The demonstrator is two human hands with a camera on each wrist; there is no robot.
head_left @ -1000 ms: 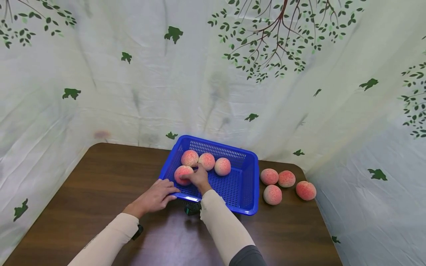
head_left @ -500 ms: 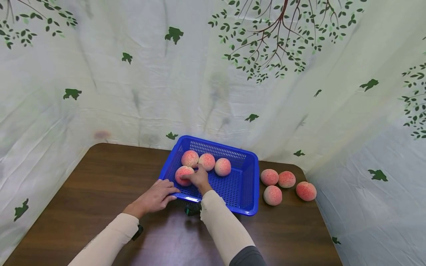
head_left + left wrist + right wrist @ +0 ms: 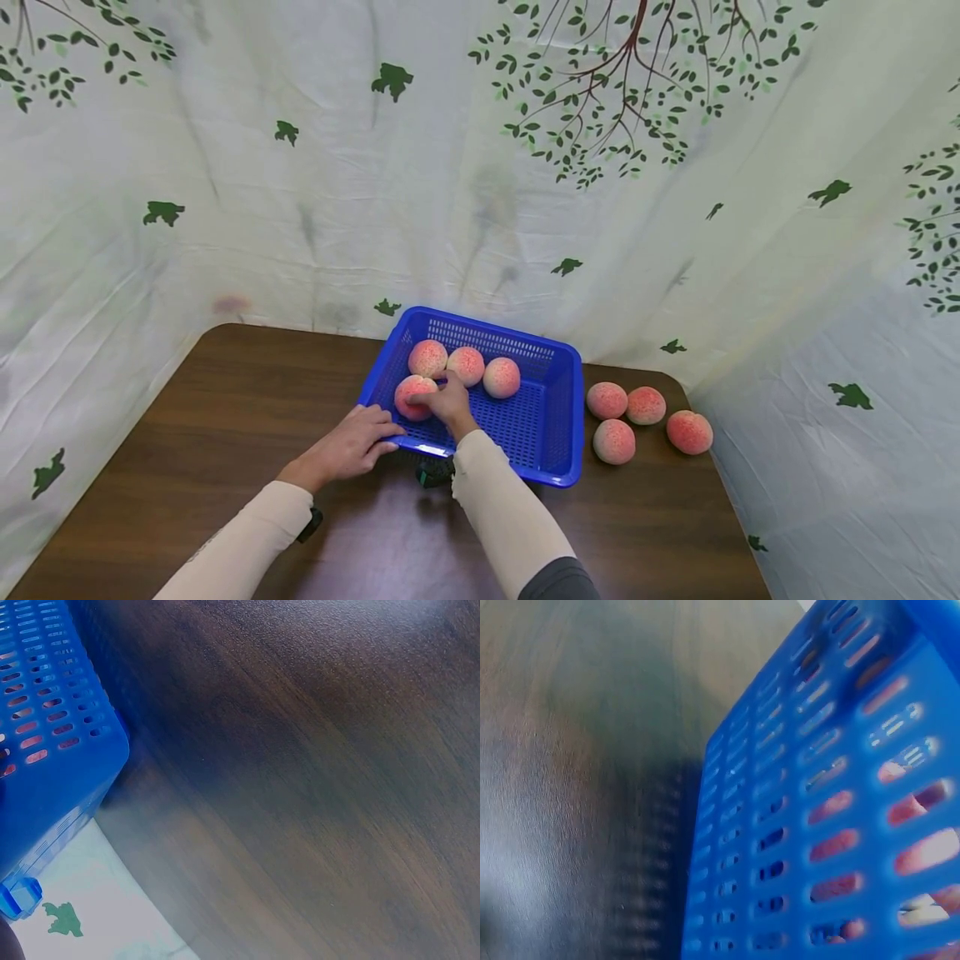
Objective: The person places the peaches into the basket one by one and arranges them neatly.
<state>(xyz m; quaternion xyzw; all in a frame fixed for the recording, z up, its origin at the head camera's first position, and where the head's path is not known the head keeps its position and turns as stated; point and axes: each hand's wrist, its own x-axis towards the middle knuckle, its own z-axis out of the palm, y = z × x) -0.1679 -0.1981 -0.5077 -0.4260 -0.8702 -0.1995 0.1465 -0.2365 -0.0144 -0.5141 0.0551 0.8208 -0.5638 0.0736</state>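
Note:
Inside a blue plastic basket (image 3: 551,417), my right hand (image 3: 448,404) grips a pink peach (image 3: 411,397) near the left wall, with the thumb across its front. My left hand (image 3: 352,442) holds the basket's front left corner, its fingers over the rim and the thumb below. Behind the gripped peach, three more lie in a row: a left peach (image 3: 428,357), a middle peach (image 3: 467,364) and a right peach (image 3: 502,377). Both wrist views mostly show the basket's slotted outer wall (image 3: 67,769), with pink glimpsed through the slots.
Several loose peaches (image 3: 614,442) lie on the brown wooden table (image 3: 247,400) to the right of the basket. One peach (image 3: 689,431) sits close to the table's right edge. A pale curtain (image 3: 465,167) with printed leaves hangs behind the table.

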